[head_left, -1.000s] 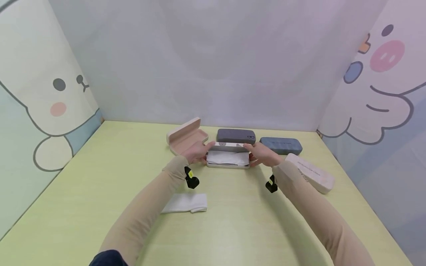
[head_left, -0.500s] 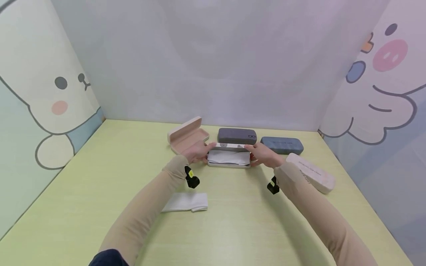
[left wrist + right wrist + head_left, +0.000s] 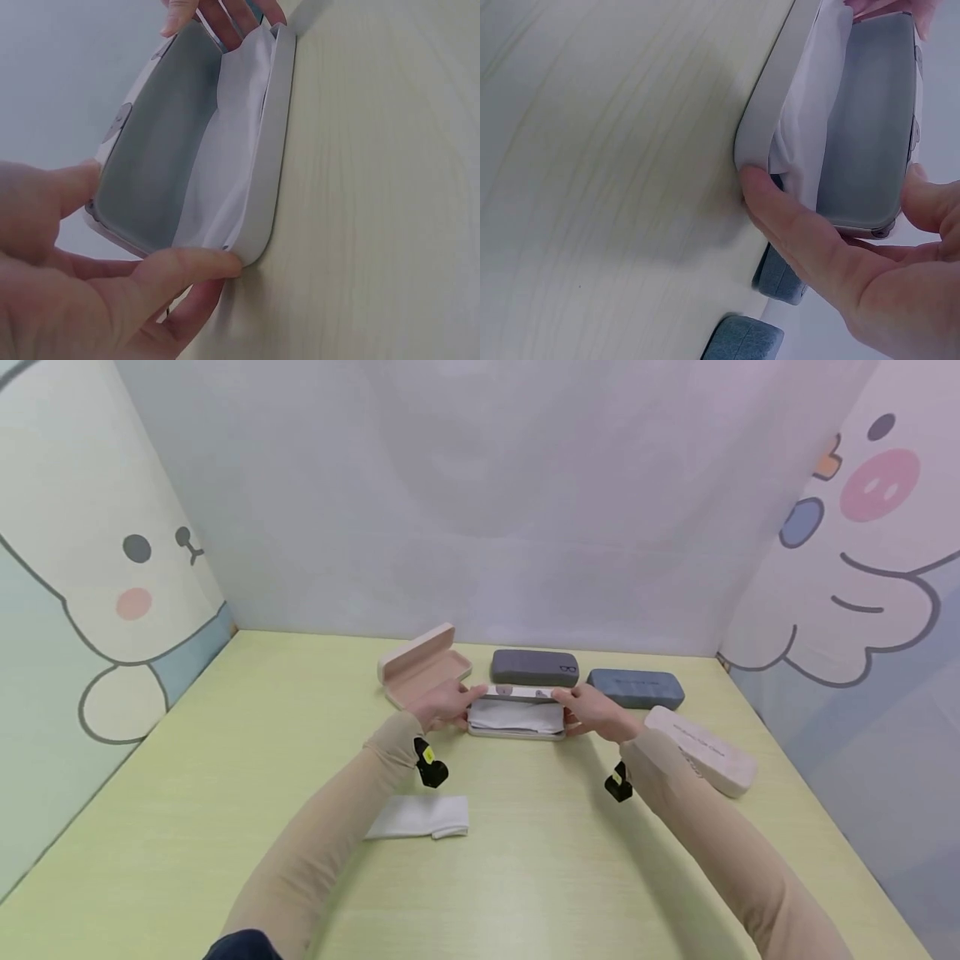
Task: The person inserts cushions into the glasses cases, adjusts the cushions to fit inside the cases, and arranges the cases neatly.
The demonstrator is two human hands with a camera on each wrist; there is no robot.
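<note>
Between my two hands a white glasses case [image 3: 517, 735] stands on the table with its lid raised, the grey inside of the lid [image 3: 161, 142] showing. A folded white cloth [image 3: 516, 716] lies in its base. My left hand [image 3: 444, 703] grips the left end, thumb at the lid's front edge and fingers down at the base. At the right end, my right hand [image 3: 597, 710] holds the case in the same way, as the right wrist view also shows. Whether anything lies under the cloth is hidden.
An open pink glasses case [image 3: 423, 668] stands behind my left hand. Behind and to the right lie a dark grey case [image 3: 534, 667], a blue case [image 3: 635, 688] and a pale pink case [image 3: 701, 752]. Another folded white cloth [image 3: 420, 817] lies nearer, partly behind my left forearm.
The lid of the white glasses case has tipped slightly forward and down under my thumbs. Both hands stay at its ends, and the other things lie as before.
</note>
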